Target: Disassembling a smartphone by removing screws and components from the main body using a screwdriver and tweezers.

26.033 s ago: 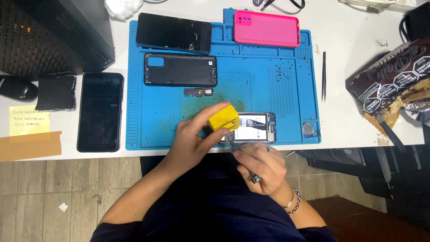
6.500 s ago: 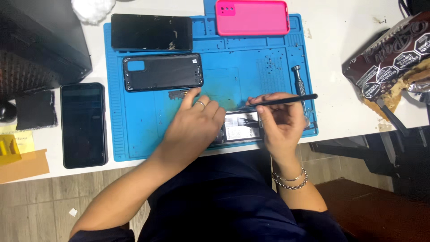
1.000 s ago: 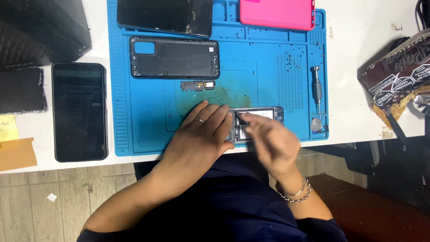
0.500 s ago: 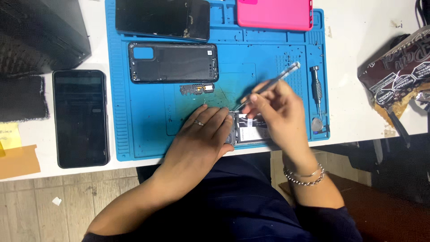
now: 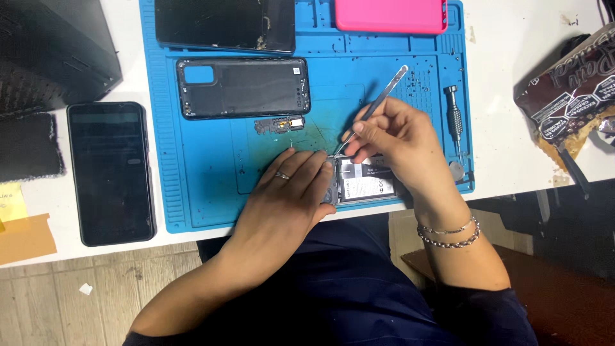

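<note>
The opened-up phone with its silver battery showing (image 5: 368, 182) sits at the near edge of the blue silicone repair mat (image 5: 192, 192), right in front of the person. The left hand (image 5: 288, 192) lies flat over the phone's left end, fingers stretched out and pressing down rather than curled around anything, a ring on one finger. The right hand (image 5: 397, 144) has its thumb and fingers pinched shut on a pair of slim metal tweezers (image 5: 375, 109), tips down at the top-left corner of the phone, just beside the left fingertips, the other end pointing up and away.

To my eye this is fine picking work at that corner, so the hold-down matters: I'd keep the left palm planted so the phone can't skid on the mat, and come in with the tweezer tips shallow, staying off the battery, since poking that is the real risk. I can't tell if the tips have anything in them; it's too small to see.

Further out on the mat: a small loose black phone part (image 5: 278, 123), a dark plastic back cover (image 5: 243, 88), a black screen panel (image 5: 224, 22), a pink phone case (image 5: 391, 14), and a short metal screwdriver (image 5: 453, 118) at the right. Off the mat, a black phone lying face up (image 5: 110, 172) is on the white table (image 5: 500, 57).
</note>
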